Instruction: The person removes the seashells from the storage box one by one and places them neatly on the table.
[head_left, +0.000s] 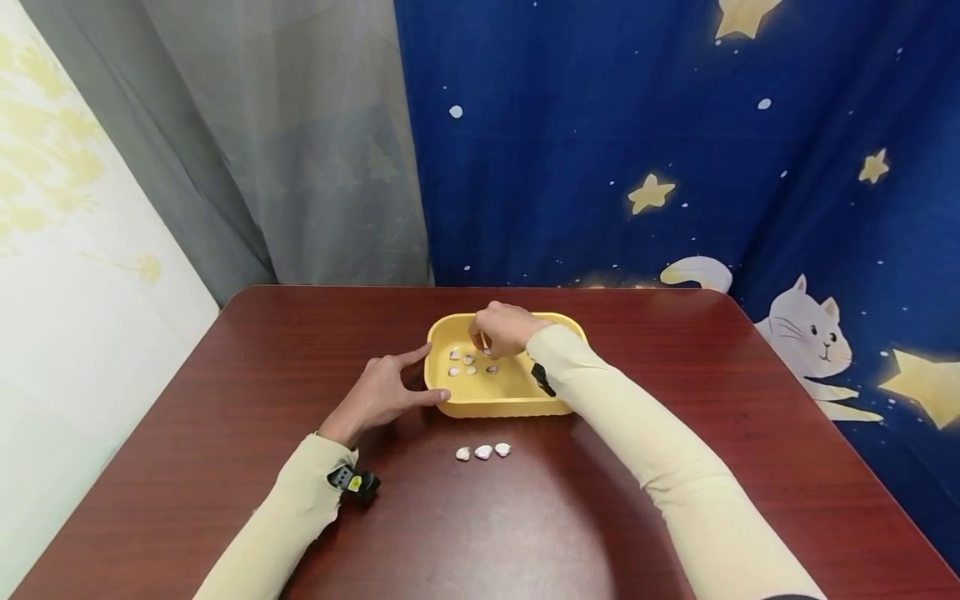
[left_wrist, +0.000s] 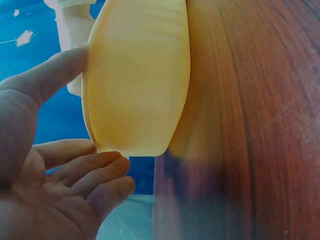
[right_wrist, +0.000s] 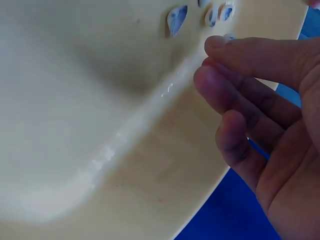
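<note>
A yellow plastic basin stands on the table with several small white-and-purple seashells on its floor. My left hand spans its left end, thumb and fingers spread and fairly straight. In the left wrist view the thumb and some fingertips touch the basin's rim. Reaching into the basin, my right hand has thumb and fingertips together at a small shell. In the right wrist view the right hand mostly hides what lies between its fingertips; more shells show beyond them.
Three shells lie in a row on the dark red wooden table, in front of the basin. A gray curtain and a blue star-patterned curtain hang behind the table.
</note>
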